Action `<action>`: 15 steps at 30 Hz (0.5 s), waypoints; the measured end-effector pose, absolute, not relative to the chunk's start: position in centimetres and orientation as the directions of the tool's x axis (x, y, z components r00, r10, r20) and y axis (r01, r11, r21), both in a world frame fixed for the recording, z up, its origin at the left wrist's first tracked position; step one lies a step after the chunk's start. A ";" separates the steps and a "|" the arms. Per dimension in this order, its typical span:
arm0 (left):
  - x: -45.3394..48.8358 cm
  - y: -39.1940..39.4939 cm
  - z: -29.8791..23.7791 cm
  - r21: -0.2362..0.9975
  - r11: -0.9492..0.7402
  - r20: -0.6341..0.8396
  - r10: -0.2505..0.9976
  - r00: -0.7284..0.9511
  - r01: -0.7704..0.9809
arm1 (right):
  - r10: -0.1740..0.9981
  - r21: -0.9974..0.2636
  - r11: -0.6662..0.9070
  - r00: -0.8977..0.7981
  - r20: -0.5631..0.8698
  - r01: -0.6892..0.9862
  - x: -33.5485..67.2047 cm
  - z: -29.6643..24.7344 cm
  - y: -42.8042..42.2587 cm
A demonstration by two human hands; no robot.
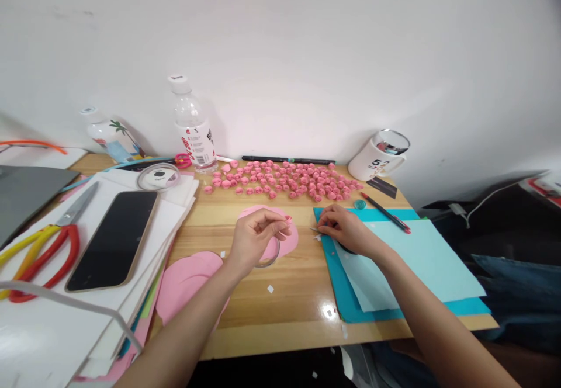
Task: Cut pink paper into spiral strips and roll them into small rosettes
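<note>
Delicately pinched, a small pink curl (288,218) was held above a wooden tabletop (245,312) at the tips of a person's left hand (254,236). Apparently paper, it would likely have handled as nearly weightless, soft and easily crushed, with little slipperiness to it; a light hold on its outer edge, without squeezing the roll flat, looked the safest choice.

The curl sat between thumb and forefinger, its end showing just past them on the side toward the right hand (344,230). Those left fingers were closed to a narrow pinch on it, the others loosely bent. Beneath the hand were a pink disc (289,245) and a clear ring (277,252), both partly hidden.

Well apart from the curl, the right hand was over the left edge of a teal sheet (331,271), its fingers bent and gathered close. A thin pointed tip (314,229) showed beside them; whether they gripped it could not be told. Farther back, pink rosettes (322,188) crowded the tabletop, and a pink stack (188,288) lay by the left forearm.
</note>
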State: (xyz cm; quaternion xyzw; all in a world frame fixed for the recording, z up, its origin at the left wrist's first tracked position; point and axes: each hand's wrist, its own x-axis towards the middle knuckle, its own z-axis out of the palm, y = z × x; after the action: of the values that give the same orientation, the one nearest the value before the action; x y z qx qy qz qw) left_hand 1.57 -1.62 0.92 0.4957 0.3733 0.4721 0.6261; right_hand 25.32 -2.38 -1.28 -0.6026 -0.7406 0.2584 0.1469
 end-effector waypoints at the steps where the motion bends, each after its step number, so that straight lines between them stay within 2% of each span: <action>1: 1.6 -1.6 0.9 0.974 0.061 0.002 0.961 0.277 -0.220 | 0.968 -0.553 0.143 -0.233 -0.094 0.821 25.3 -1.3 -2.4; 7: 1.6 -1.6 0.8 0.972 0.054 0.014 0.960 0.280 -0.231 | 0.971 -0.526 0.152 -0.224 -0.077 0.837 25.1 -1.1 -2.5; 15: 1.6 -1.5 0.6 0.973 0.051 0.013 0.961 0.275 -0.226 | 0.969 -0.594 0.161 -0.241 -0.057 0.788 25.4 -1.3 -2.4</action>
State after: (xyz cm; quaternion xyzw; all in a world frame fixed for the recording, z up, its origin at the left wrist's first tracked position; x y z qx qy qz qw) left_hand 1.59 -1.50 0.59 0.4981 0.3691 0.4758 0.6239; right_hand 25.39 -2.40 -1.34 -0.5915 -0.7424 0.2635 0.1718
